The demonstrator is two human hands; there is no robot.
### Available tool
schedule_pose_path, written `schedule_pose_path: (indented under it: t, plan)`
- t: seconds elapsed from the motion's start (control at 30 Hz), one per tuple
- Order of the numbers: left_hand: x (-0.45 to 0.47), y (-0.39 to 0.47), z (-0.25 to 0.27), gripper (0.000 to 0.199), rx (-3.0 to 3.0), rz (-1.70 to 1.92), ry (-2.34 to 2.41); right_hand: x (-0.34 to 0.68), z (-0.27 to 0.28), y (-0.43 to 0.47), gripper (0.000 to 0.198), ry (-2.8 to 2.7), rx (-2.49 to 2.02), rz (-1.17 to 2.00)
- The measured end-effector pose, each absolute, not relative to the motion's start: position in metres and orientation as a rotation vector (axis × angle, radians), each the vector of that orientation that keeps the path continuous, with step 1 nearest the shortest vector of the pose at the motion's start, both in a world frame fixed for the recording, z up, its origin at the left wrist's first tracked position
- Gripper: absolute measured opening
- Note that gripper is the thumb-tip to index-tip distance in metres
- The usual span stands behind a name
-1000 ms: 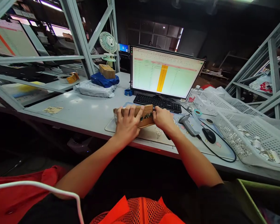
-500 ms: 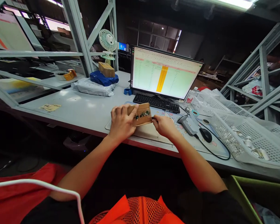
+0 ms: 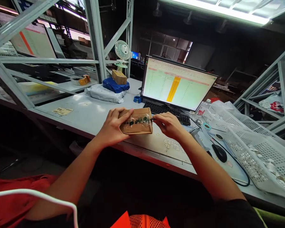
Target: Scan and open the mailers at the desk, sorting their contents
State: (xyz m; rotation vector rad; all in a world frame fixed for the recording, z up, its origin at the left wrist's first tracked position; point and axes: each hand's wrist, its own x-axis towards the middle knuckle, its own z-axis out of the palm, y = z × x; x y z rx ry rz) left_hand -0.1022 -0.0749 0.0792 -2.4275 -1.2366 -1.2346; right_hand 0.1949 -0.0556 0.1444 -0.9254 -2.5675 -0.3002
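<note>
At the centre of the frame, over the near edge of the table, I have a small cardboard box tilted so that its taped face looks up at me. My left hand is spread wide around the box's left end, the thumb lying along the upper part of that face and the palm behind the corner; the grip looks firm. My right hand is nearly closed, thumb and fingers pinching a thin dark object whose tip meets the right edge of the box, level with the strip of clear, dark-printed tape. Most of the object is hidden in my fingers, so I can't say for sure what it is. Nor can I tell whether the box's underside rests on the mat or hangs just above it.

I judge the step in hand to be working at the tape where it wraps over that right edge; I can see no flap lifted. The next move, I'd say, calls for my left hand to hold the box steady, thumb well clear of the tip, while the right follows the seam with a shallow, controlled stroke, sparing whatever lies inside.
</note>
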Motion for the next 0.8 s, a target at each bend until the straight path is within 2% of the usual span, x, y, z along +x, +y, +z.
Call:
schedule_pose_path:
  t: [0.27, 0.5, 0.67, 0.8]
  plan:
    - [-0.137, -0.062, 0.076, 0.105, -2.480, -1.370, -1.383, 0.160, 0.146, -0.029, 0.037, -2.564, -0.771, -0.227]
    - [-0.169, -0.052, 0.058, 0.108, -2.544, -1.616, -1.451, 0.126, 0.146, -0.011, 0.036, -2.628, -0.691, -0.344]
    - [-0.197, -0.042, 0.036, 0.118, -2.533, -1.836, -1.577, 0.119, 0.133, 0.013, 0.025, -2.799, -0.948, -0.506]
    - [-0.200, -0.037, 0.034, 0.118, -2.512, -1.949, -1.581, 0.127, 0.133, 0.026, 0.023, -2.926, -1.243, -0.585]
